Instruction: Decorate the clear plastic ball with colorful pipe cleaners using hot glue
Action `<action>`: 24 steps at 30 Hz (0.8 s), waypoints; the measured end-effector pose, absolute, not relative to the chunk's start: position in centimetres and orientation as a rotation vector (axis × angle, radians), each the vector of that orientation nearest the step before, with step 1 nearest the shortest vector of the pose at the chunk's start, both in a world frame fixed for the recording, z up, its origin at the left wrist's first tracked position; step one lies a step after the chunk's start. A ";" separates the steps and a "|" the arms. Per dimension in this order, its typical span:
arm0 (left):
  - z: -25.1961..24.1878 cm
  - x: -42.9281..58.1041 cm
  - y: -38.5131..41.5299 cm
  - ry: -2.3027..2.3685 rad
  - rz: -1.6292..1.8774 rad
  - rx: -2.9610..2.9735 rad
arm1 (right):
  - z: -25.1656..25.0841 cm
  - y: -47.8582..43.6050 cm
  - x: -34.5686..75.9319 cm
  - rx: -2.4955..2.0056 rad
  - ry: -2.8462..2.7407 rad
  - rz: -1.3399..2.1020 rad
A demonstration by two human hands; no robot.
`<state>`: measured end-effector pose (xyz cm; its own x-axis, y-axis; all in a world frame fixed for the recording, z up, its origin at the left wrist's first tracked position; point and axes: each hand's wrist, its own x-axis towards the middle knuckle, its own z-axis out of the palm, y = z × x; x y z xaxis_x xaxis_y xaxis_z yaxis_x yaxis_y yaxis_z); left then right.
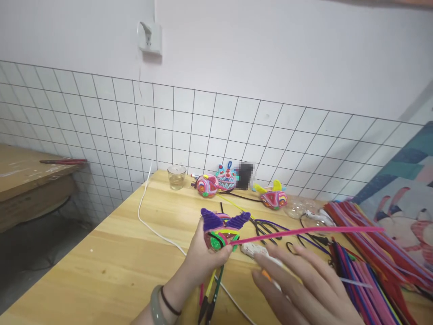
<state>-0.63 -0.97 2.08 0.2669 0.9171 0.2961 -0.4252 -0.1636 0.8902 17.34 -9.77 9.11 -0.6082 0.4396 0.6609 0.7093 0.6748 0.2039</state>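
My left hand (209, 253) is closed around a small ball craft (223, 231) covered in coloured pipe cleaners. Two purple ear-like pieces stand up from its top, and a green spiral shows on its front. From beside my left thumb, a long pink pipe cleaner (301, 231) stretches off to the right. My right hand (307, 289) is raised below that strip, palm down, fingers stretched and apart, holding nothing visible. Partly hidden behind its fingers are white and orange parts of a tool (270, 275), possibly a glue gun; a translucent stick (355, 282) shows to the right.
Bundles of pipe cleaners (361, 284) lie at the right. Finished-looking balls (273, 198) and a glass cup (176, 177) stand along the wall. Black scissors (265, 231), clear plastic balls (297, 207) and a white cable (158, 234) are on the table. Pens or pliers-like handles (211, 298) lie below my left hand.
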 end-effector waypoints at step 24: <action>2.7 -0.5 -1.2 0.570 1.200 1.335 | 6.5 -4.7 17.4 -1.307 -2.121 0.089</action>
